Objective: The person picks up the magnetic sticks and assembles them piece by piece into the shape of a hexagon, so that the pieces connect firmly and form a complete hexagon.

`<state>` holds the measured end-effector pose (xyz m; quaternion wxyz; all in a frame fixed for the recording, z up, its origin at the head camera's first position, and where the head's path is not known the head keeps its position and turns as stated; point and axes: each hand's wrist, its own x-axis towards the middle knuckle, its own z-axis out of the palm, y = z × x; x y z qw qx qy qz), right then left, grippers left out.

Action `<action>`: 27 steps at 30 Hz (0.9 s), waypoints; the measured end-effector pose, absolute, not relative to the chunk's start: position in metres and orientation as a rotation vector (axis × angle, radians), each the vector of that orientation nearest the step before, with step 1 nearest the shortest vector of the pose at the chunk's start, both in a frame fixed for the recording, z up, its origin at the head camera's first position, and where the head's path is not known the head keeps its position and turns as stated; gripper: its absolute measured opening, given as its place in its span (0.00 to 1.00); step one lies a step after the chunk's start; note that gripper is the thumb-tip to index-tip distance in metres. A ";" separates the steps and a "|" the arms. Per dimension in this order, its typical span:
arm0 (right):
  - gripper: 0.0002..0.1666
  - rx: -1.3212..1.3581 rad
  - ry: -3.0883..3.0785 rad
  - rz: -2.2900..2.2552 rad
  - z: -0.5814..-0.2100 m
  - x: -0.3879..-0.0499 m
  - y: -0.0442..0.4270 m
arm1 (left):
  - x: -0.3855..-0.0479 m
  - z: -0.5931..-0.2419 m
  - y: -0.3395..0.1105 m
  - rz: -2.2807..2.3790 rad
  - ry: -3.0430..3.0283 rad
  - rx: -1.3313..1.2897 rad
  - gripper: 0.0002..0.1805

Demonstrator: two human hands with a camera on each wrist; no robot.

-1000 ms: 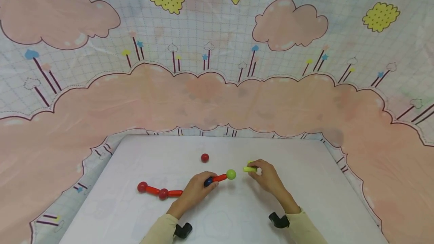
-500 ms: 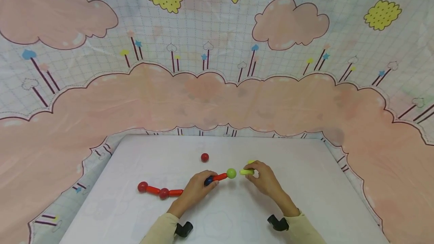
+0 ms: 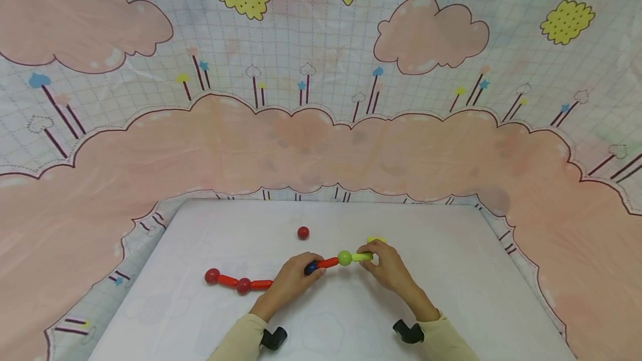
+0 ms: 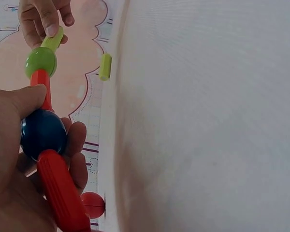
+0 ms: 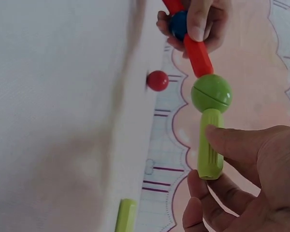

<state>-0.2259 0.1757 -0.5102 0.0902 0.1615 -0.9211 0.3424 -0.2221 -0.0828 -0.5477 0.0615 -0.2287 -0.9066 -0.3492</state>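
Note:
A chain of toy rods and balls runs across the middle of the head view, with red balls (image 3: 243,286) and red rods at its left end. My left hand (image 3: 291,280) grips it around the blue ball (image 4: 43,134), thumb on the red rod (image 4: 40,84) beyond. At the chain's right end sits the green ball (image 5: 211,94). My right hand (image 3: 388,266) pinches a yellow-green rod (image 5: 210,145) between thumb and fingers, its end touching the green ball. Part of the chain is hidden under my left hand and wrist.
A loose red ball (image 3: 303,233) lies on the white table (image 3: 241,222) behind my left hand. Another yellow-green rod (image 5: 126,216) lies on the table just behind my right hand. A patterned cloth (image 3: 301,149) hangs around the table's far side.
My right hand has moved left and slightly down with the yellow-green rod, closing the gap to the green ball; the two now touch. My left hand has barely moved.

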 end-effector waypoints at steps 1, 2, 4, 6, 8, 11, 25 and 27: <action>0.13 0.488 -2.738 1.015 -0.512 -0.227 0.176 | -0.222 -0.548 -0.082 -1.050 -2.750 -0.684 0.14; 0.13 0.491 -2.742 1.016 -0.513 -0.227 0.177 | -0.223 -0.547 -0.082 -1.041 -2.758 -0.680 0.14; 0.13 0.500 -2.751 1.023 -0.516 -0.229 0.178 | -0.223 -0.547 -0.081 -1.024 -2.780 -0.670 0.14; 0.13 0.508 -2.766 1.036 -0.520 -0.231 0.180 | -0.224 -0.546 -0.079 -1.011 -2.806 -0.658 0.14; 0.13 0.511 -2.791 1.062 -0.523 -0.233 0.181 | -0.224 -0.546 -0.078 -0.997 -2.839 -0.647 0.14; 0.12 0.524 -2.828 1.085 -0.528 -0.236 0.183 | -0.224 -0.548 -0.077 -0.980 -2.886 -0.632 0.15; 0.11 0.466 -2.968 1.052 -0.543 -0.244 0.184 | -0.220 -0.548 -0.083 -0.906 -2.959 -0.625 0.19; 0.11 0.459 -2.973 1.058 -0.544 -0.244 0.184 | -0.219 -0.545 -0.087 -0.920 -2.958 -0.597 0.20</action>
